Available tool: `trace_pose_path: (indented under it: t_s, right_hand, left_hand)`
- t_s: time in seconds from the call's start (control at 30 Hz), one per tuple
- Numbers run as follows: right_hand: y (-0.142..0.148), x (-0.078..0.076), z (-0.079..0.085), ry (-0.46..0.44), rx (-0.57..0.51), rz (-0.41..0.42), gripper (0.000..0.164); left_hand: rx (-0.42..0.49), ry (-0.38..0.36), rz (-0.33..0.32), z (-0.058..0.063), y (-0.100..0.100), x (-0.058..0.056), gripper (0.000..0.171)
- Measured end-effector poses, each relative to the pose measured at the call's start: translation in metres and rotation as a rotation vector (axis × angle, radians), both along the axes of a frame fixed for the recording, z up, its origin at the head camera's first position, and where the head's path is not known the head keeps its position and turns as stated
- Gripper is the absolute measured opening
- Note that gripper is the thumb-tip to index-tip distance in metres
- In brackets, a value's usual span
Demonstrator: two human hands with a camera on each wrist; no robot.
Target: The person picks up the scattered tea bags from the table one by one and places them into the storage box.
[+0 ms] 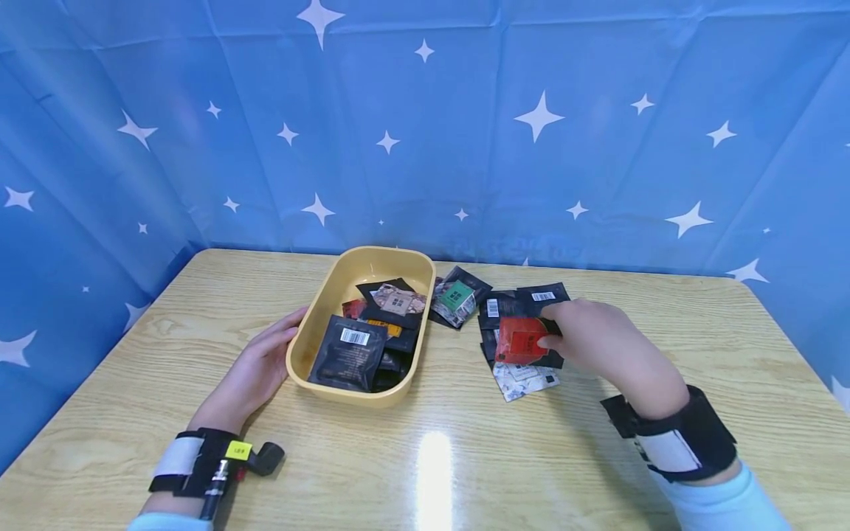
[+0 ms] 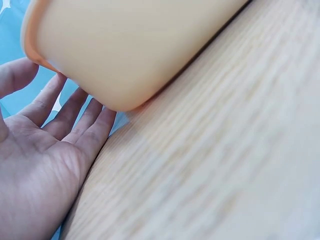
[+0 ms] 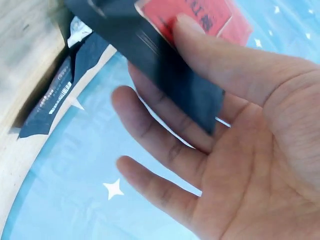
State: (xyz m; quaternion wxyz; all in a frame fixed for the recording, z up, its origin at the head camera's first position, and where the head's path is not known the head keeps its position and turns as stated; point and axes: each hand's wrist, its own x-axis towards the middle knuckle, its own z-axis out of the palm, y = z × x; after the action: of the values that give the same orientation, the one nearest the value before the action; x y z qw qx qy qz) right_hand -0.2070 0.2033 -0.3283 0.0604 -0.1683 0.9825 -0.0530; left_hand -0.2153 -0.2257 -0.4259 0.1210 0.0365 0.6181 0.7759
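Note:
My right hand (image 1: 591, 335) pinches a flat red-and-black sachet (image 1: 519, 339) between thumb and fingers, over a loose pile of other sachets. In the right wrist view the thumb lies on the red label (image 3: 192, 20), with the fingers behind the packet. My left hand (image 1: 265, 361) rests at the left side of a yellow tub (image 1: 375, 400); in the left wrist view its straight fingers (image 2: 97, 117) touch the tub's outer wall. Inside the tub lie several sachets, among them a black one with a barcode (image 1: 350, 354) and a brownish patterned one (image 1: 400, 301).
Beneath the held sachet are black sachets (image 1: 541, 293) with barcodes and a white patterned one (image 1: 524, 381). A green-labelled sachet (image 1: 458, 295) lies just right of the tub. The wooden table (image 1: 505, 457) ends at a blue star-patterned cloth (image 1: 465, 147) behind.

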Motion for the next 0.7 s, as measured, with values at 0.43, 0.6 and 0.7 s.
trace_pose_path:
  t_s: [0.43, 0.6, 0.7]
  right_hand:
    - [-0.018, -0.007, 0.008, 0.177, -0.099, 0.01, 0.017]
    - [-0.024, -0.009, 0.01, 0.263, -0.15, -0.005, 0.02]
    - [-0.034, -0.011, 0.016, 0.289, -0.183, -0.015, 0.023]
  left_hand:
    - [-0.025, 0.022, -0.028, 0.002, -0.001, 0.0, 0.057]
    - [-0.024, 0.029, -0.031, 0.0, -0.002, 0.0, 0.059]
    - [-0.024, 0.029, -0.027, -0.001, -0.002, -0.001, 0.059]
